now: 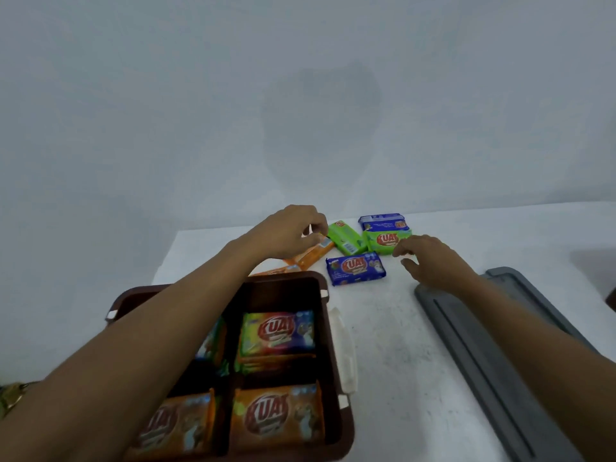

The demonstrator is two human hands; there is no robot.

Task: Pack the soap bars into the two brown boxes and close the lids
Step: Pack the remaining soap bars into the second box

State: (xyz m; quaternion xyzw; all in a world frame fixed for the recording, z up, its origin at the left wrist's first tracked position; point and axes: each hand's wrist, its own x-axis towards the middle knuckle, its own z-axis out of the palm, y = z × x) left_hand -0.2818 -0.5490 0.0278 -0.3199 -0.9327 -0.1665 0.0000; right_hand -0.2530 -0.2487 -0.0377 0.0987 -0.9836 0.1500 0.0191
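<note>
An open brown box (331, 331) stands at the near left of the white table and holds several wrapped soap bars, orange ones (278, 416) in front. My left hand (288, 233) reaches past the box, its fingers pinched on the end of an orange soap bar (308, 255) lying on the table. Another orange bar (275, 271) peeks out behind the box. My right hand (426, 258) hovers with fingers spread beside a blue soap bar (356, 267) and a green one (386, 240). Further back lie a green bar (345, 237) and a blue bar (383, 222).
A grey lid (493, 358) lies flat on the table at the right, under my right forearm. A white latch handle (345, 351) hangs on the box's right side. A dark object (611, 298) shows at the far right edge. A pale wall rises behind the table.
</note>
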